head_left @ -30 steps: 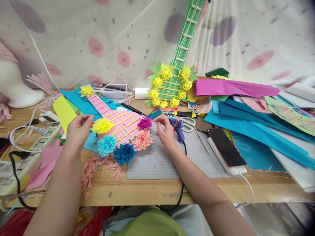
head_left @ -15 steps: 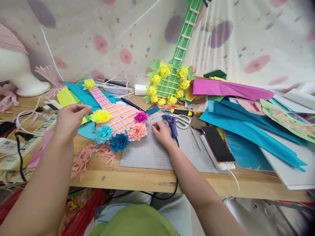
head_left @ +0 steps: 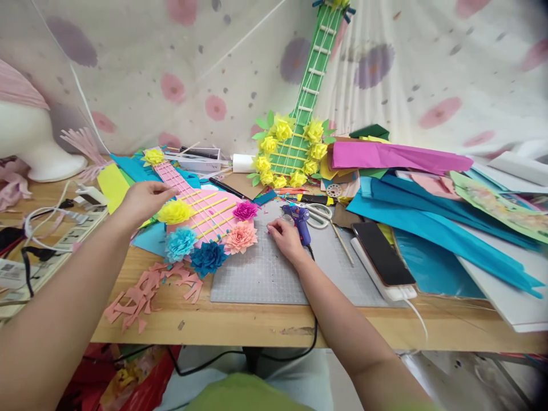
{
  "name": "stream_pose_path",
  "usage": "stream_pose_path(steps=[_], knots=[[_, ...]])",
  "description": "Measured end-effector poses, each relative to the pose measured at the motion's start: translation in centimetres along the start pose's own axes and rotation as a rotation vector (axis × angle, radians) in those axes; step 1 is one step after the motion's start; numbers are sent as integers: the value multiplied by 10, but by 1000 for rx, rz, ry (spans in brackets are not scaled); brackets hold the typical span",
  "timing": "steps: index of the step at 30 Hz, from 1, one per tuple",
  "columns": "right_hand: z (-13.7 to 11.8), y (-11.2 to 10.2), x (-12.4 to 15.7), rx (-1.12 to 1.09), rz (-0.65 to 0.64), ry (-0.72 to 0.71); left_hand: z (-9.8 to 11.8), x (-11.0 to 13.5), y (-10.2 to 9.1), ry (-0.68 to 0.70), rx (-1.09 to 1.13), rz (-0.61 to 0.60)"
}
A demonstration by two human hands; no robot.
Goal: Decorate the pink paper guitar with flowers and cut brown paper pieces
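A pink paper guitar (head_left: 218, 212) lies on the table and the mat's left part, with yellow sticks, white strings and paper flowers around its body. My left hand (head_left: 148, 202) is over its left edge, by the neck and just above the yellow paper flower (head_left: 175, 212). Its fingers stretch to the right, and nothing shows in them. To the guitar's right, my right hand (head_left: 286, 237) is low over the grey cutting mat (head_left: 257, 282), thumb and fingers pinched together. A tiny pink speck shows at those fingertips, too small to name. Just beyond is a purple glue gun (head_left: 303, 225).
A green paper guitar (head_left: 314, 94) with yellow flowers leans against the curtain. Scissors (head_left: 320, 216), a stick (head_left: 343, 245) and a phone (head_left: 382, 254) are at the right, near blue paper (head_left: 428, 217). Salmon paper scraps (head_left: 137, 297) lie front left; a power strip (head_left: 81, 237) is further left.
My left hand has moved right, over the guitar's edge, and its fingers have straightened from a pinch. My right hand stays pinched near the glue gun. The view has shifted slightly.
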State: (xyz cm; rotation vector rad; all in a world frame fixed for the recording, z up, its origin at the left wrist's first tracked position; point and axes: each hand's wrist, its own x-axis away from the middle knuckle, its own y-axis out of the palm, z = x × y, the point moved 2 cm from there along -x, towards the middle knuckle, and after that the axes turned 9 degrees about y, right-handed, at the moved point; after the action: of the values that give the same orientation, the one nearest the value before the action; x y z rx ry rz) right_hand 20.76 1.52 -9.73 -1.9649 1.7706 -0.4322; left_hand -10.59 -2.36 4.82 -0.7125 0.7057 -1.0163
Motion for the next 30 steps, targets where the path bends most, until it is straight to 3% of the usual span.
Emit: stream_pose_path(steps=[4,7,10,13,15,17,20,22,26,30], knots=[[3,-1,0,-16,39,9,29,-11,9,197,-132,-152],[-1,-2,2,25,47,-45,47,-7,20,340,-128,-173],[-16,-6,8,92,68,-173,47,9,26,398,-102,-145],[-39,-18,20,147,130,-287,32,27,22,399,-114,-99],[-54,-35,27,160,197,-330,21,37,16,350,-131,-82],[-62,-60,29,118,359,-335,20,43,10,304,-141,-78],[-54,-105,19,21,600,-243,43,47,7,324,-141,-92],[-38,-127,4,77,540,-130,70,48,12,390,-137,-139],[4,-142,-26,451,214,180,115,45,40,552,-104,-262],[26,-134,-38,724,60,235,120,32,76,593,-230,-359]])
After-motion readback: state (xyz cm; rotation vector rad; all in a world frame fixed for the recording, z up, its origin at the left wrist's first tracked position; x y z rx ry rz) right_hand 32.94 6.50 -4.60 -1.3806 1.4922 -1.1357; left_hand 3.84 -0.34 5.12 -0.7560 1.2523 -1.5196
